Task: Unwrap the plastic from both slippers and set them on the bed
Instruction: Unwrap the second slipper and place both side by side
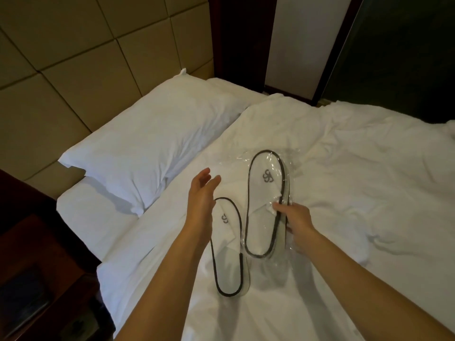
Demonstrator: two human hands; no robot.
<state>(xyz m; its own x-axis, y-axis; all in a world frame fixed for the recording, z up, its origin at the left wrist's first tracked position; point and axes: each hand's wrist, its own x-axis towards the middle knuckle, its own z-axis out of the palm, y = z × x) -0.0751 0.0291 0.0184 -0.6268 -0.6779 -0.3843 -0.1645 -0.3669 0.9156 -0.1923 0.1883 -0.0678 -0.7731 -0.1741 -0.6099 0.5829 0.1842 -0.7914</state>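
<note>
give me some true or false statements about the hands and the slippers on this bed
1. The right hand pinches the plastic-wrapped slipper. True.
2. The left hand grips the other slipper. False: it is open and holds nothing, above that slipper's toe end.
3. Both slippers have dark edging and a logo. True.
4. Both slippers rest on the pillow. False: they are over the duvet, apart from the pillow.
</note>
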